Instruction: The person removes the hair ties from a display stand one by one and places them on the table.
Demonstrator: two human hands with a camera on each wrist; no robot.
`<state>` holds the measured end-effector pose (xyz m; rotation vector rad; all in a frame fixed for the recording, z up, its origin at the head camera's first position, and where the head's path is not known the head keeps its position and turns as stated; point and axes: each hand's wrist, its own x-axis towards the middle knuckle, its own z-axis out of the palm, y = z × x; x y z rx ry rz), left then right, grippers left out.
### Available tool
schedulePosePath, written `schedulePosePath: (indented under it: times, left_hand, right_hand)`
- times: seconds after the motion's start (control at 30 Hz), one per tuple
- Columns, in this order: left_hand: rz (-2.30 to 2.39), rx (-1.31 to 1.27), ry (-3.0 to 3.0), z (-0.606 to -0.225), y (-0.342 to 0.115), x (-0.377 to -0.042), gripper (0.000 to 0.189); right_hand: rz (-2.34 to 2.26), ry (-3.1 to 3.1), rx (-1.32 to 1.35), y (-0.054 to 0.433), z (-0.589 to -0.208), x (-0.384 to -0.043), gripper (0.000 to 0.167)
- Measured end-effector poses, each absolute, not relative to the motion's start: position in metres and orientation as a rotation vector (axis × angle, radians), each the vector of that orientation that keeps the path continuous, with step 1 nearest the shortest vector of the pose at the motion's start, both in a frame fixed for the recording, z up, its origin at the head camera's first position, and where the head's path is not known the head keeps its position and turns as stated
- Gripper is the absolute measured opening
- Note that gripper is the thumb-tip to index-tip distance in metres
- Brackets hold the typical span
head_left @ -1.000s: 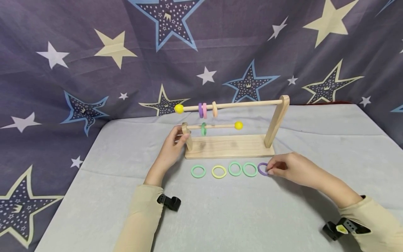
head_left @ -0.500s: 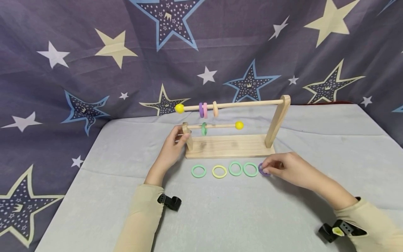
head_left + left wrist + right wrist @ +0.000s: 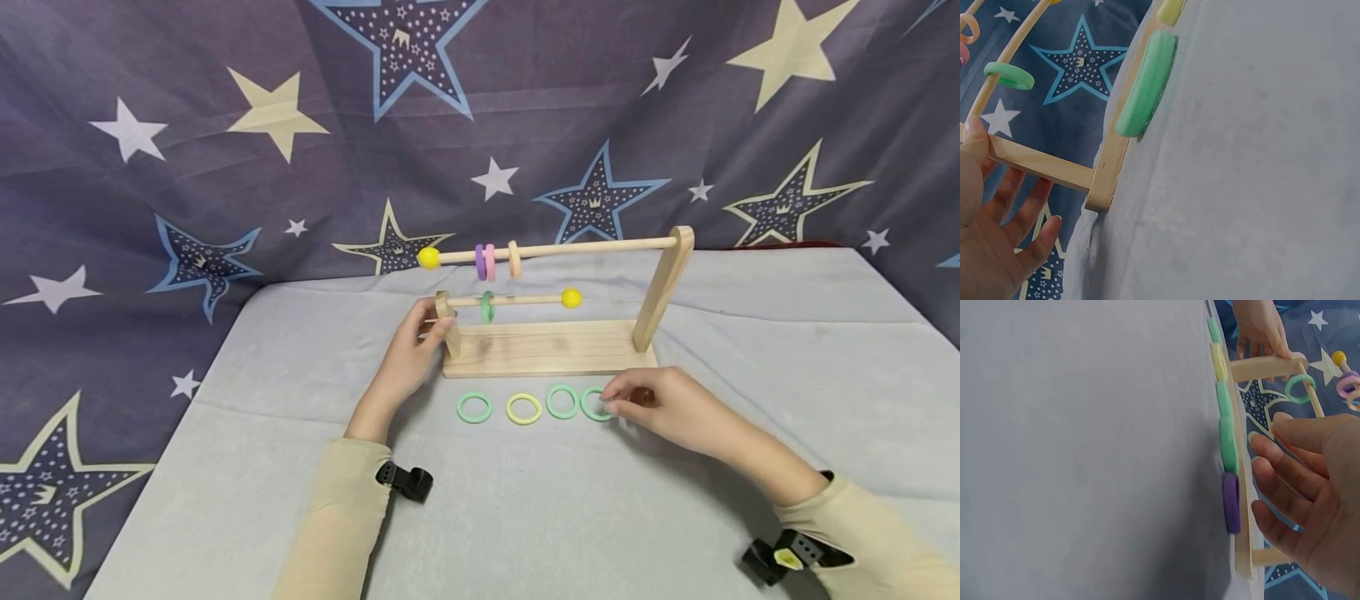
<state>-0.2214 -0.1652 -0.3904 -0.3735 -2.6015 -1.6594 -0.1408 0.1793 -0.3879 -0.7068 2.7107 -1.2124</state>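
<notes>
Right up close, the right hand (image 3: 675, 408) hung loosely curled, nothing in it, right by the purple ring (image 3: 1231, 503), which ended a row on the table (image 3: 525, 517) with three green rings (image 3: 1227, 445) and a yellow ring (image 3: 1219, 361)! Beyond, the left hand (image 3: 401, 358) pinched the short post (image 3: 1047, 165); the lower rod (image 3: 528, 300) bore one ring (image 3: 1013, 76), the upper rod (image 3: 585, 247) three.

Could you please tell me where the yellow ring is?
In the head view, the yellow ring lies in front of the wooden stand, second from left, between the leftmost green ring and another green ring.
</notes>
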Motion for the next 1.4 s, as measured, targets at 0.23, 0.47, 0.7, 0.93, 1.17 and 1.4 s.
schedulePosePath:
  times: [0.23,0.47,0.7,0.93,1.17,1.4]
  left_hand:
    - [-1.657,-0.378,-2.6,-0.391,-0.165,-0.222,0.037]
    - [-1.661,-0.371,-2.604,-0.391,-0.165,-0.221,0.037]
    - [-1.653,-0.363,-2.609,-0.39,-0.165,-0.22,0.037]
    - [-1.654,-0.367,-2.607,-0.39,-0.165,-0.221,0.038]
    - [-1.656,-0.374,-2.603,-0.39,-0.165,-0.221,0.037]
    - [-1.666,-0.374,-2.596,-0.389,-0.164,-0.22,0.038]
  right_hand:
    - [-1.208,2.733,-0.684,0.165,-0.387,-0.141,0.005]
    - [-1.242,2.725,-0.678,0.156,-0.386,-0.146,0.005]
    - [-1.249,2.743,-0.667,0.146,-0.384,-0.149,0.006]
    - [-1.267,2.757,-0.709,0.136,-0.383,-0.153,0.005]
    - [-1.291,2.779,-0.738,0.126,-0.384,-0.157,0.007]
    - [-1.323,2.81,-0.758,0.117,-0.384,-0.162,0.005]
